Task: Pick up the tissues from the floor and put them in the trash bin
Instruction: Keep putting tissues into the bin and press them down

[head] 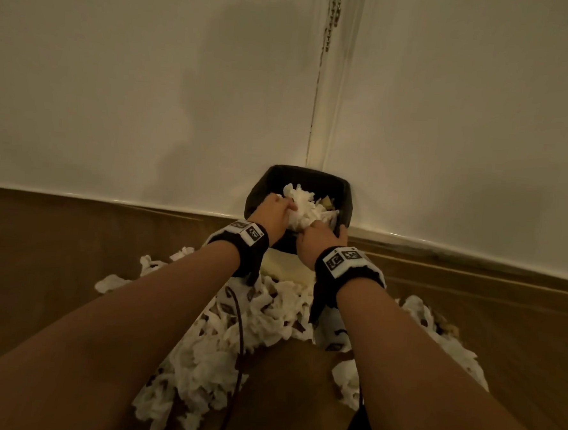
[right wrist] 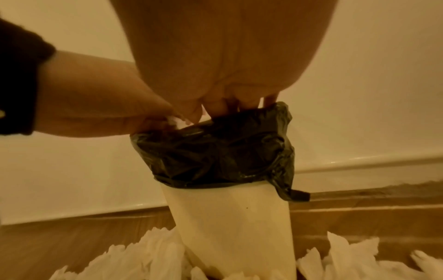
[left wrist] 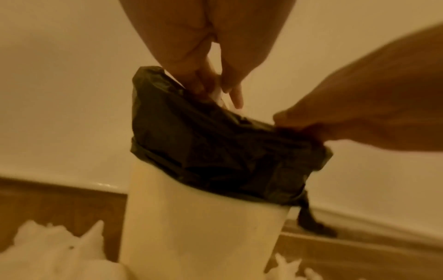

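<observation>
I am working at the corner where the wall (head: 150, 90) is meeting the wooden floor (head: 41, 250), and judging this the deposit step of a job far from done. The tissues (head: 263, 313) are still lying in a wide heap on the floor in front of the trash bin (right wrist: 230, 223), reaching back between my forearms and spilling out to both sides. The bin is standing upright against the wall, pale-bodied, with a black liner (right wrist: 215, 155) folded over its rim; the wrist views are showing the liner loose and wrinkled. Inside it, a white wad (head: 301, 204) is already riding high, near rim level. My left hand (head: 273, 211) is over the near left of the opening, grip curled onto the wad, fingers pinching white paper. My right hand (head: 317, 238) is at the near right rim, fingers bent down into the opening; whether they are pinching tissue or liner I cannot tell. Doing this step well, as I judge it: I am pressing the wad down and toward the back so the remaining heap can fit, keeping the push vertical so the light bin is not tipping or sliding, and steadying the rim with the right hand without dragging the liner inward. Fingers should be letting go only once the paper is below the rim, since it will spring back.
</observation>
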{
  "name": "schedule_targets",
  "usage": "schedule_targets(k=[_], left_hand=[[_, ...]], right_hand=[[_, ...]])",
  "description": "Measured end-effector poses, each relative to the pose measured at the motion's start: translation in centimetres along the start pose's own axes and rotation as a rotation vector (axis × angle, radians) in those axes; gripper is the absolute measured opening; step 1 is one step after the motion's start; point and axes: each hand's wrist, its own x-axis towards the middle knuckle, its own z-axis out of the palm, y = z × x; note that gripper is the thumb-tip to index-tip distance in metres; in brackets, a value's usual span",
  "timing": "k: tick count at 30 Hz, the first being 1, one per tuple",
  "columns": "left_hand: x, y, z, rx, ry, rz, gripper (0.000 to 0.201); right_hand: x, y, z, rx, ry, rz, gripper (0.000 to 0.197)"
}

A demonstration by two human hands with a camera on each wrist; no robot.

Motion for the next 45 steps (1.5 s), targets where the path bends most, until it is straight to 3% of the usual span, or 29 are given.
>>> schedule_targets(k=[2, 4, 6, 12, 14, 20, 23, 25, 27, 30, 32, 34, 37, 41, 45], left_hand=[[0.2, -0.4, 0.4, 0.212, -0.142, 0.024, 0.036], [0.1, -0.7, 0.5, 0.461, -0.122, 0.073, 0.039], [-0.2, -0.8, 0.3, 0.547, -0.051, 0.087, 0.040], [-2.6, -2.9, -1.4, 0.258, 0.355, 0.161, 0.027], [-4.0, -4.3, -1.7, 0.211, 0.393, 0.129, 0.024], [-8.5, -9.6, -1.0, 0.251, 0.274, -0.052, 0.025], [-10.9, -10.7, 0.2, 0.194, 0.020, -0.126, 0.020], [-12.4, -10.6, 2.3, 0.223, -0.198, -0.093, 0.023], [-13.7, -10.5, 4.9, 0.365, -0.317, -0.026, 0.030], [-14.9, -11.3, 8.1, 0.642, -0.462, -0.014, 0.054], [-14.9, -11.8, 9.4, 0.748, -0.544, 0.009, 0.058], [-14.5, -11.8, 9.8, 0.753, -0.556, 0.030, 0.043], [-13.5, -11.8, 9.5, 0.586, -0.481, -0.020, 0.030], [-11.9, -12.0, 7.5, 0.285, -0.271, -0.110, 0.046], [-11.1, -13.0, 5.2, 0.168, -0.191, -0.201, 0.045]], right_hand=[[0.2, -0.2, 0.2, -0.014, 0.001, 0.017, 0.036], [0.2, -0.4, 0.0, -0.061, 0.009, 0.041, 0.032], [0.2, -0.3, -0.4, -0.104, 0.081, 0.070, 0.028], [-1.0, -1.1, -1.9, 0.019, 0.477, 0.078, 0.028], [-1.8, -2.1, -2.3, 0.088, 0.527, -0.005, 0.028], [-3.2, -6.1, -0.6, 0.201, 0.309, -0.093, 0.030], [-2.9, -7.3, 1.6, 0.173, 0.162, -0.082, 0.030], [-2.6, -7.3, 3.0, 0.161, 0.104, -0.055, 0.029], [-2.2, -7.0, 4.0, 0.128, 0.083, -0.030, 0.025], [-1.6, -6.4, 5.0, 0.104, 0.071, -0.004, 0.029], [-1.3, -5.8, 5.5, 0.102, 0.038, 0.005, 0.031], [-1.0, -5.2, 6.0, 0.089, -0.006, 0.019, 0.026], [-0.5, -4.2, 6.8, 0.072, -0.059, 0.042, 0.019], [0.0, -3.5, 9.1, 0.117, -0.205, 0.069, 0.027], [0.3, -4.1, 11.8, 0.078, -0.280, 0.017, 0.034]])
